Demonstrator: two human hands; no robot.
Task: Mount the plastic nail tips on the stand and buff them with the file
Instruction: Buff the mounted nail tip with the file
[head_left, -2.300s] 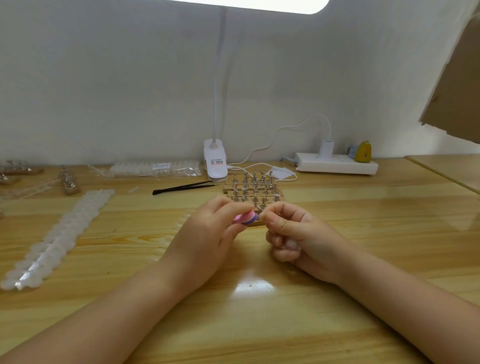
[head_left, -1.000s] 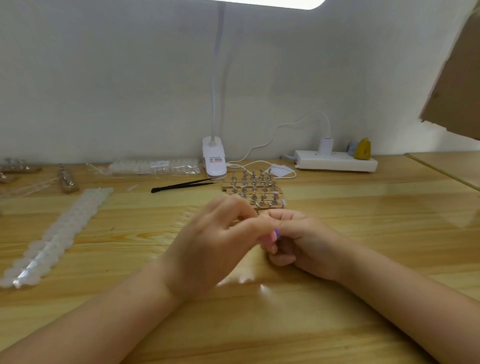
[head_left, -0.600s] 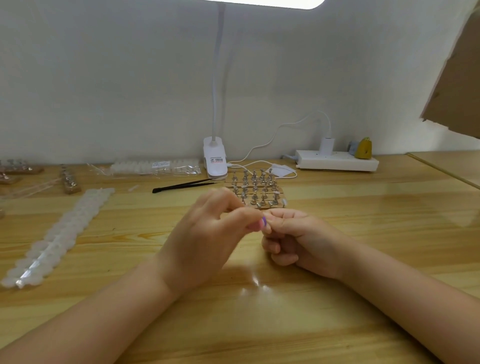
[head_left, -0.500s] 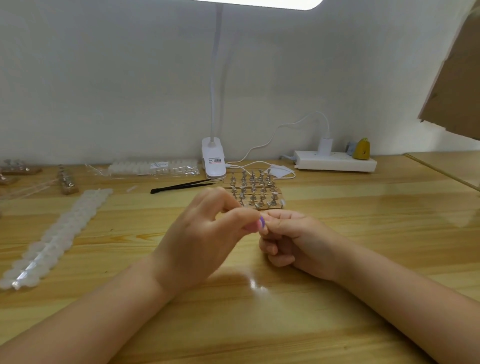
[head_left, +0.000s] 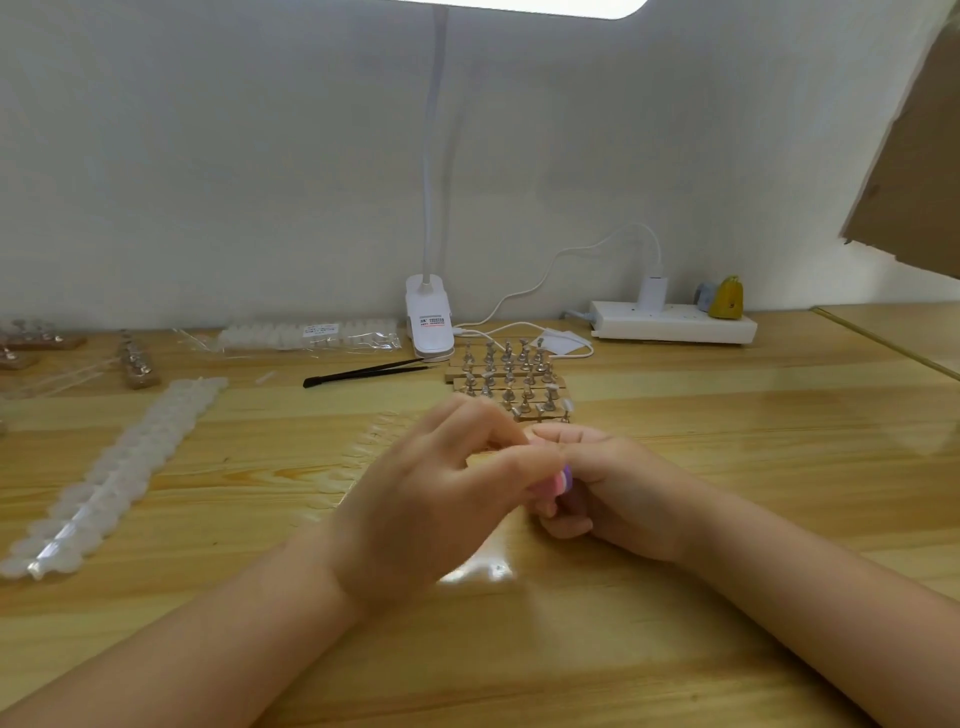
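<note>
My left hand (head_left: 436, 488) pinches a small pink and purple file block (head_left: 561, 480) between thumb and fingers. The block lies against the curled fingers of my right hand (head_left: 608, 483), which is closed round something too small to make out. Both hands meet over the wooden table (head_left: 727, 467), just in front of the wooden stand (head_left: 511, 382) with its rows of metal pegs. A few pegs at the stand's near right carry pale nail tips (head_left: 563, 405). A faint row of clear tips (head_left: 374, 436) lies left of my left hand.
A long strip of white nail tips (head_left: 119, 473) lies at the left, a packet of tips (head_left: 311, 335) at the back. Black tweezers (head_left: 363, 371), a white clip lamp (head_left: 428, 322), a power strip (head_left: 675, 325) and more peg stands (head_left: 135, 364) sit along the wall.
The left hand and file block have slid down and towards me against the right hand's fingers. The right hand stays put.
</note>
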